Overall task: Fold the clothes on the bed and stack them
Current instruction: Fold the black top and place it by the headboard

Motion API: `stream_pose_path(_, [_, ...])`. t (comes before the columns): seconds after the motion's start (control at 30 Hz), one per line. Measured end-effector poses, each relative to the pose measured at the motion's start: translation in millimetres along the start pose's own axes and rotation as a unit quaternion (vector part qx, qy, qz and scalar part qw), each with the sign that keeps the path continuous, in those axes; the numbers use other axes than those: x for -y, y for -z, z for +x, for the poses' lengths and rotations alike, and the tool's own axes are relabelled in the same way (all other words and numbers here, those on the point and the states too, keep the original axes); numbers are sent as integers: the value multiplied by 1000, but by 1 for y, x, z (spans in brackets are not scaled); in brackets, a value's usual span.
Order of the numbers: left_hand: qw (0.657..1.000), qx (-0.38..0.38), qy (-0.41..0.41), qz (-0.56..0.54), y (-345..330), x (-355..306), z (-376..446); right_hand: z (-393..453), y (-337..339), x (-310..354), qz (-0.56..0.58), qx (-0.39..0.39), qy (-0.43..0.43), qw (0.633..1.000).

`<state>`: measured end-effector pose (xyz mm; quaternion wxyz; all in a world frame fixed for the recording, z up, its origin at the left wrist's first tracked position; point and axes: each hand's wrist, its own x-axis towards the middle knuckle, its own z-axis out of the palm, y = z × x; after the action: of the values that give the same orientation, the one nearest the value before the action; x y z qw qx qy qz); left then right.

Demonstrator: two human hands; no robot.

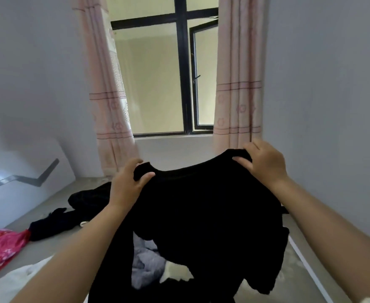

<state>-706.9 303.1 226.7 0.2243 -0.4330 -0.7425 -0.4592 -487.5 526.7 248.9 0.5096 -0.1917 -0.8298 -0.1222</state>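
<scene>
Left hand: your left hand (128,182) is closed on one shoulder of the black top (201,211), thumb in front and fingers curled behind the bunched edge.
Right hand: your right hand (265,161) pinches the other shoulder the same way, a little higher than the left, thumb lying across the front of the fabric.
Black top: you hold it up in the air over the bed, neckline sagging between your hands, the body hanging down and crumpled at its lower edge.
Containers: you have none in view that hold anything.
Bed: the grey mattress (55,208) carries the loose clothes; a dark garment (55,224) lies spread on the left, another dark heap (87,195) sits farther back, and a grey fleecy piece (146,263) lies under the top you hold.
Near edge: a red flowered cloth (0,243) lies at your far left, with something white (11,283) just beside it.
Room: pale walls, a black-framed window (179,84) ahead with one pane swung open, pink curtains (107,95) drawn to each side.
</scene>
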Motion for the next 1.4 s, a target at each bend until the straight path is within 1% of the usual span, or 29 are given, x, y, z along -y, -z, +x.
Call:
stream_pose_path(0.07, [998, 34, -34, 40, 14, -6, -21, -25, 30, -1, -24, 12, -10, 1000])
stream_pose_path(0.17, [993, 58, -68, 75, 33, -14, -50, -54, 68, -5, -63, 8, 4, 998])
stream_pose_path(0.3, [984, 52, -144, 88, 49, -23, -84, -72, 103, 7, -75, -30, 26, 996])
stream_pose_path(0.33, [984, 45, -146, 89, 51, -25, -89, -74, 107, 12, -79, -35, 28, 996])
stream_pose_path(0.43, [989, 32, -119, 83, 52, -29, -93, -82, 113, 16, -99, -31, 35, 994])
stream_pose_path(0.5, [986, 48, -135, 85, 49, -28, -91, -88, 110, 10, -116, -28, 40, 992])
stream_pose_path(0.57, [980, 79, -153, 103, 42, -19, -93, -99, 102, 2, -120, -9, 38, 992])
stream_pose_path(0.63, [970, 112, -169, 131, 27, -4, -99, -118, 88, -6, -118, 24, 24, 992])
stream_pose_path(0.7, [962, 172, -131, 168, 0, 11, -107, -140, 66, -15, -108, 81, 6, 991])
stream_pose_path(0.77, [953, 217, -92, 190, -22, 23, -115, -162, 51, -20, -108, 117, -1, 987])
stream_pose_path(0.83, [935, 258, -89, 225, -50, 36, -123, -184, 28, -32, -115, 126, 1, 985])
stream_pose_path(1.0, [903, 333, -87, 258, -132, 70, -133, -230, -33, -77, -106, 155, -10, 982])
stream_pose_path(1.07, [897, 348, -91, 258, -166, 82, -126, -241, -60, -102, -97, 175, -30, 979])
stream_pose_path(1.17, [908, 347, -93, 216, -214, 93, -101, -244, -103, -139, -87, 200, -58, 974])
stream_pose_path(1.2, [912, 339, -104, 205, -229, 93, -90, -242, -118, -151, -89, 205, -61, 973])
stream_pose_path(1.3, [907, 326, -153, 218, -277, 104, -58, -224, -162, -181, -97, 216, -83, 968])
stream_pose_path(1.4, [903, 347, -105, 232, -324, 125, -20, -199, -207, -204, -90, 214, -108, 967])
